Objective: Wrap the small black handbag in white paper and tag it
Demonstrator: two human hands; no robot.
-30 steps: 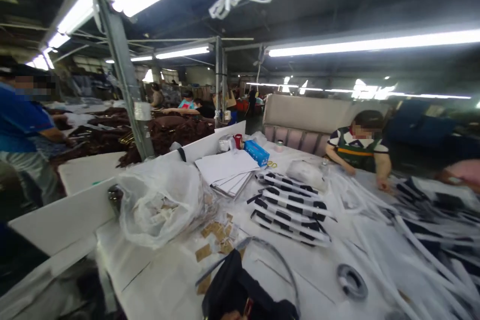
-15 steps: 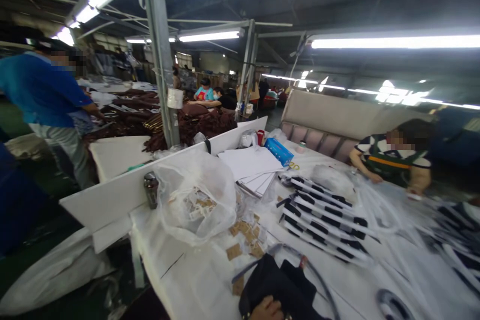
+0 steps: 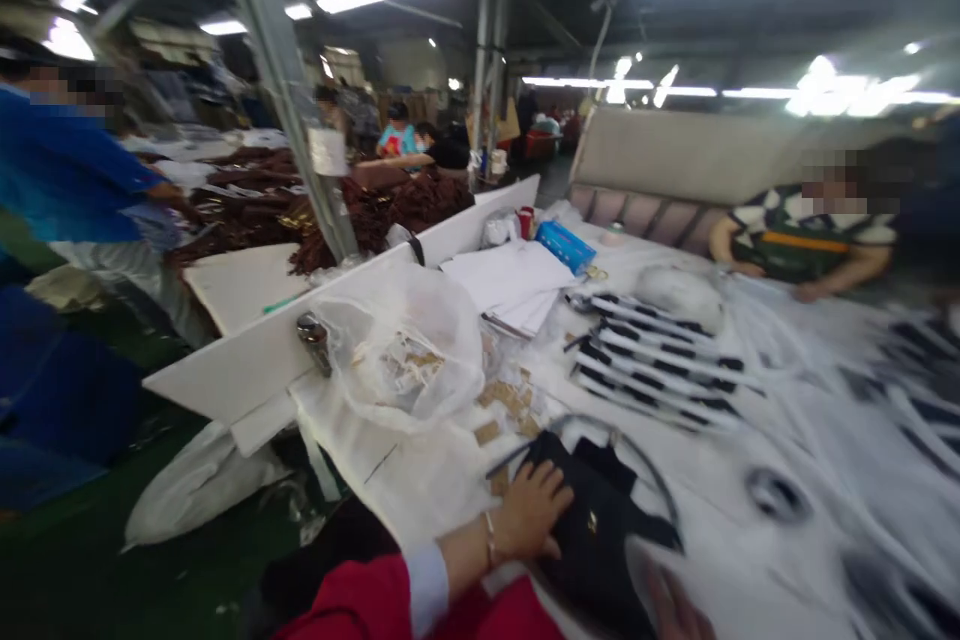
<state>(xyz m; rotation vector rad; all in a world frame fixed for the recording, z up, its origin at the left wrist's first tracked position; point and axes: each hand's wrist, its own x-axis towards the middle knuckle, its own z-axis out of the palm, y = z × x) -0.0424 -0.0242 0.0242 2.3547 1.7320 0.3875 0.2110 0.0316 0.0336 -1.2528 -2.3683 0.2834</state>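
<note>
Using black bag [image 3: 600,495] as reference: lying on white table [image 3: 427,485], gold-coloured fitting showing on its surface, dark loop [image 3: 664,480] arcing round its far and right side. Got left hand [image 3: 534,512] on bag's left part, fingers spread over the black surface. Got right hand [image 3: 679,610] at bag's near right, blurred and cut by frame; can't tell finger state there. See pale translucent piece [image 3: 646,565] between bag and right hand, can't tell if held. Just beyond bag: brown tags [image 3: 514,405]. Further beyond, to bag's left: plastic bag [image 3: 405,350] with small bits inside. Beyond, to bag's right: black-and-white strips [image 3: 660,360] in rows. Right of bag: dark ring [image 3: 776,495]. Far beyond bag, rightward: co-worker [image 3: 795,238] at table.
</note>
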